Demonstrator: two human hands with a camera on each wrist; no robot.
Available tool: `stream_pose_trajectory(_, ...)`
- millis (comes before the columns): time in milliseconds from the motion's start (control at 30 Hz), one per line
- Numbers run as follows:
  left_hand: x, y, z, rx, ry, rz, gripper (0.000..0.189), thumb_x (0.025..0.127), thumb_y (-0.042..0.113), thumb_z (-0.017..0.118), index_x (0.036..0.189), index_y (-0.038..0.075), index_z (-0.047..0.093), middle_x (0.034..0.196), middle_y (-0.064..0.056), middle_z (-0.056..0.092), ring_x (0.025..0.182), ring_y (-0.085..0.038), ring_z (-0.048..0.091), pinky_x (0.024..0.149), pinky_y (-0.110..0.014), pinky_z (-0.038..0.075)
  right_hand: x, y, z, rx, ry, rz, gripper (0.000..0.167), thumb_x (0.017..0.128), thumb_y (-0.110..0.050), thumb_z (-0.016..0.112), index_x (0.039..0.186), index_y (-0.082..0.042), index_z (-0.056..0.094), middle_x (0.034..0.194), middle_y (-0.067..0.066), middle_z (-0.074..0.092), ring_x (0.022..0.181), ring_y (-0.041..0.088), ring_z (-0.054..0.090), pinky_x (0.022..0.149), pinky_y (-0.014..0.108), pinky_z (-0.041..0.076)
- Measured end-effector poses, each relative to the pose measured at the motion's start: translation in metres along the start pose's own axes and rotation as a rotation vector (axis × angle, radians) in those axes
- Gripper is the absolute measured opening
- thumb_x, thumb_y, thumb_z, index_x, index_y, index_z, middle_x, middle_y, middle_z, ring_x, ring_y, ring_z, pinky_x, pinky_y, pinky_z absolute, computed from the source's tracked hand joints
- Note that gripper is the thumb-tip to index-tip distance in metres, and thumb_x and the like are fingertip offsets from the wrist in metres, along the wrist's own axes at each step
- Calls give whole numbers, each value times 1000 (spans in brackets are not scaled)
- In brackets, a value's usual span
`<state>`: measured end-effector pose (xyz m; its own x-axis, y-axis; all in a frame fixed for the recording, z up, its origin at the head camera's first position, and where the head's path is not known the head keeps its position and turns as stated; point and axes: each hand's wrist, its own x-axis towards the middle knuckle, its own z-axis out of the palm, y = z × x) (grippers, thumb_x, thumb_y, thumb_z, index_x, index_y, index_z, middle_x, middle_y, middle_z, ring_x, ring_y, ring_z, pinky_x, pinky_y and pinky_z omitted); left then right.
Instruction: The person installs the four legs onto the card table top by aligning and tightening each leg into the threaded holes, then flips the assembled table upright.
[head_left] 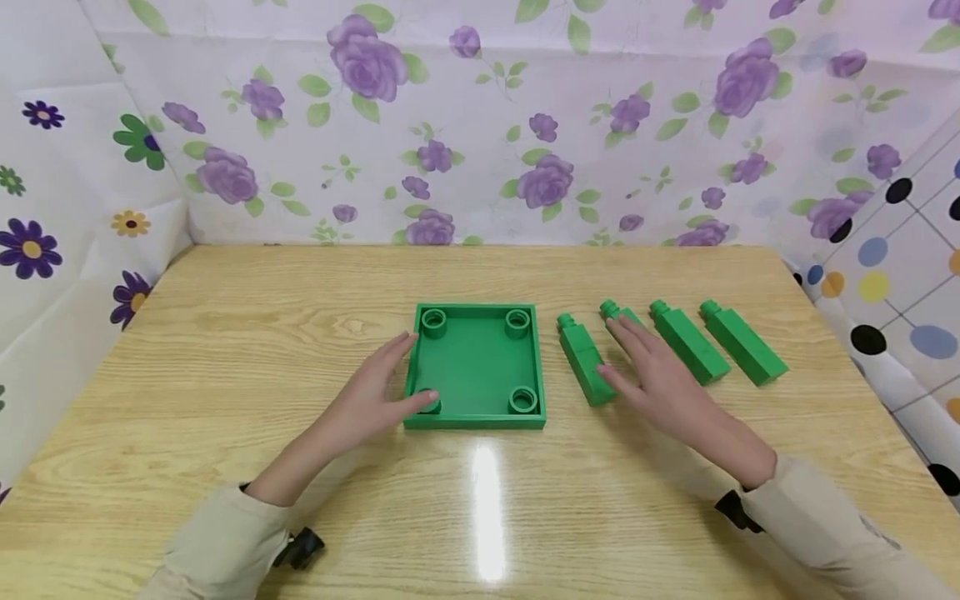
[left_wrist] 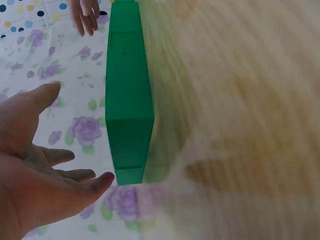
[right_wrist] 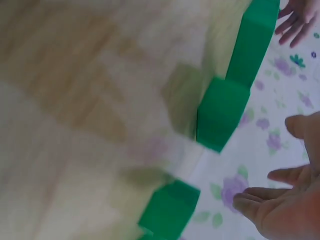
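A green square tray-like piece lies on the table, with a raised rim and a round threaded socket in each corner. My left hand is spread at its left side, fingers relaxed and thumb over the near-left socket. To the right lie several green square-sided legs with screw ends, among them the leftmost leg. Over the second leg hovers my right hand, its fingers loosely extended; whether it touches a leg I cannot tell. In the left wrist view, the left hand stands apart from the green piece's side.
Two more green legs, a third and a rightmost one, lie slanted on the wooden table. Behind the table hangs a flowered sheet. Patterned sheets also hang at the left and right sides.
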<state>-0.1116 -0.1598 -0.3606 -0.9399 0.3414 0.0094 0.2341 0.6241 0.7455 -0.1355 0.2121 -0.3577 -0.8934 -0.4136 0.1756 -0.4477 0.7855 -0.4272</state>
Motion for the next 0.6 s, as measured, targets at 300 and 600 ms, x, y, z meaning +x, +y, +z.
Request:
stream_pose_trajectory(300, 2, -3, 11, -147, -34, -95, 101, 78, 21, 83, 152, -2, 19, 156, -23, 17, 129, -45, 40, 102, -51, 40, 5, -8, 13, 267, -22, 145, 64, 92, -19, 68, 141, 9, 40, 133, 28, 50, 115, 42, 55, 92, 50, 49)
stream_pose_trajectory(600, 4, -8, 13, -273, -48, -161, 103, 75, 10, 84, 152, -4, 17, 148, -24, 32, 129, -42, 41, 104, -51, 38, 4, 2, 21, 322, -73, 263, 70, 86, -23, 75, 140, 7, 43, 127, 27, 55, 110, 40, 58, 88, 48, 52)
